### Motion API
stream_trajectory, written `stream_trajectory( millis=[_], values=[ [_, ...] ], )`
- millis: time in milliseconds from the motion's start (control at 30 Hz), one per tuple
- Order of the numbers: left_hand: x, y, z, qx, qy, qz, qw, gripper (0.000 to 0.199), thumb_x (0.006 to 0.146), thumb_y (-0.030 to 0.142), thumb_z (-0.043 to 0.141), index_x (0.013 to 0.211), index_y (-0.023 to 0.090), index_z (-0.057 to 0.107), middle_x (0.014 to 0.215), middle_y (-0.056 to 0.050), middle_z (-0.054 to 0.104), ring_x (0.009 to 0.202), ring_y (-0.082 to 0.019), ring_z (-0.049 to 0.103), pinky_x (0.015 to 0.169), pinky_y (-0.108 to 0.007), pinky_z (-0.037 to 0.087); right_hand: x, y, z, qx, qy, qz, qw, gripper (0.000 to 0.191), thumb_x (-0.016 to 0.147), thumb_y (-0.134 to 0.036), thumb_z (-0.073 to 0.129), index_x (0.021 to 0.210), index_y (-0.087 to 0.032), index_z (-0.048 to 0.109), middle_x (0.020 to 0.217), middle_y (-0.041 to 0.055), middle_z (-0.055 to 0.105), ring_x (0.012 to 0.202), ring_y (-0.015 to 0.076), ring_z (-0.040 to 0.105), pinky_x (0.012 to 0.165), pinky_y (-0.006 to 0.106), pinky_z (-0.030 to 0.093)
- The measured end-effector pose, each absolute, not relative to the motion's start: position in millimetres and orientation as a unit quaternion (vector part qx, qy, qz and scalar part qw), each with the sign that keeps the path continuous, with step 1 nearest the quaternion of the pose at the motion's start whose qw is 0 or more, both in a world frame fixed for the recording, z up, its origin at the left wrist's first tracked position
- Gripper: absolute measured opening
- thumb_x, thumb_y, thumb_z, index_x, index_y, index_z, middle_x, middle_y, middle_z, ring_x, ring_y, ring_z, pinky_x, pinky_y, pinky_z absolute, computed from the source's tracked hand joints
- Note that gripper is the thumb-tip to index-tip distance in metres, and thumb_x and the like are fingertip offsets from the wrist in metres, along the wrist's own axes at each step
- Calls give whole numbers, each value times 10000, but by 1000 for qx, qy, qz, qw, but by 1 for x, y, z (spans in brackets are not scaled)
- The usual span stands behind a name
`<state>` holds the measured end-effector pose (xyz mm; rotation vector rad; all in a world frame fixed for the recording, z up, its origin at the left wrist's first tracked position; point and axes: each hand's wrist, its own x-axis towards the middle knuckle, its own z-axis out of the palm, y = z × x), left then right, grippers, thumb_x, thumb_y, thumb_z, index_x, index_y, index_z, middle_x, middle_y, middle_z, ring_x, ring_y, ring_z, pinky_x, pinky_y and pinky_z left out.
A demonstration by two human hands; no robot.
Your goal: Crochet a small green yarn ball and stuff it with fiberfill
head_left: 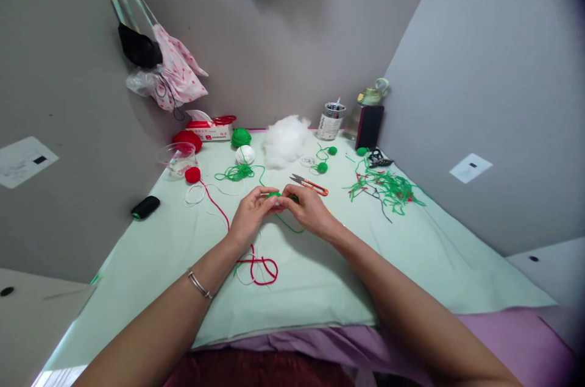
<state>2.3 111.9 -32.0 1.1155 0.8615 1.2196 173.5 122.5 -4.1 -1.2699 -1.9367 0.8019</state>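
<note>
My left hand (253,209) and my right hand (305,206) meet over the middle of the table, both closed on a small green yarn piece (274,194). Fingers cover most of it, so its shape is hard to make out. From it a green strand (289,227) trails onto the cloth below my hands. Just beyond my right hand lie orange-handled thread snips (315,186). A red yarn strand (217,204) runs from a small red ball (192,175) under my left wrist and ends in loops (265,271) nearer me.
White stuffing (286,142) sits at the back, beside green yarn (241,138) and a white ball (245,155). Green scraps (393,189) lie right. A pen tin (331,122), a bottle (354,122) and a phone (369,127) stand back right; a clear plastic cup (179,161) stands left.
</note>
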Motion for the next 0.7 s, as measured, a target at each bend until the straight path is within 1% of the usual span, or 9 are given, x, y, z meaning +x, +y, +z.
stream_trajectory(
  millis=[133, 200, 267, 367, 500, 633, 700],
  values=[
    [3, 117, -37, 479, 387, 538, 575, 297, 774, 318, 877, 950, 185, 679, 804, -8, 761, 741, -176, 722, 805, -336, 591, 167, 114, -1, -493, -745, 305, 331, 212, 931, -256, 551, 722, -220, 567, 683, -4, 610, 653, 165, 497, 642, 288, 327],
    [5, 120, -40, 475, 395, 551, 561, 242, 801, 256, 850, 933, 190, 658, 797, 17, 731, 741, -158, 701, 779, -306, 577, 162, 110, 0, -507, -738, 296, 334, 192, 917, -238, 552, 725, -226, 550, 678, -5, 600, 640, 166, 477, 636, 291, 311],
    [7, 123, -42, 472, 398, 556, 557, 190, 851, 228, 809, 931, 181, 643, 808, 25, 708, 735, -152, 688, 757, -311, 579, 158, 108, -1, -520, -729, 287, 339, 179, 907, -233, 560, 729, -229, 542, 659, -14, 580, 622, 163, 454, 632, 292, 299],
    [7, 124, -41, 469, 393, 547, 572, 207, 863, 262, 803, 921, 178, 623, 787, 21, 712, 702, -160, 693, 731, -330, 593, 157, 111, -3, -533, -719, 283, 344, 190, 874, -239, 601, 700, -231, 523, 617, -30, 534, 610, 159, 441, 622, 289, 293],
    [5, 120, -37, 467, 375, 529, 601, 336, 795, 387, 856, 949, 198, 625, 766, 3, 756, 713, -177, 729, 767, -337, 611, 160, 119, -7, -540, -710, 280, 356, 223, 839, -249, 637, 669, -231, 493, 601, -42, 510, 626, 153, 442, 623, 283, 294],
    [4, 117, -36, 471, 359, 522, 614, 425, 770, 433, 891, 1015, 194, 638, 840, -18, 777, 804, -190, 759, 866, -367, 618, 164, 124, -9, -543, -698, 293, 364, 241, 857, -298, 631, 664, -226, 506, 606, -35, 546, 620, 149, 464, 614, 280, 309],
    [3, 118, -38, 473, 359, 520, 614, 438, 769, 424, 901, 1022, 189, 631, 850, -26, 776, 798, -195, 765, 855, -371, 621, 165, 125, -8, -537, -698, 310, 359, 241, 872, -327, 619, 676, -222, 525, 618, -25, 576, 619, 151, 488, 609, 276, 330]
  ],
)
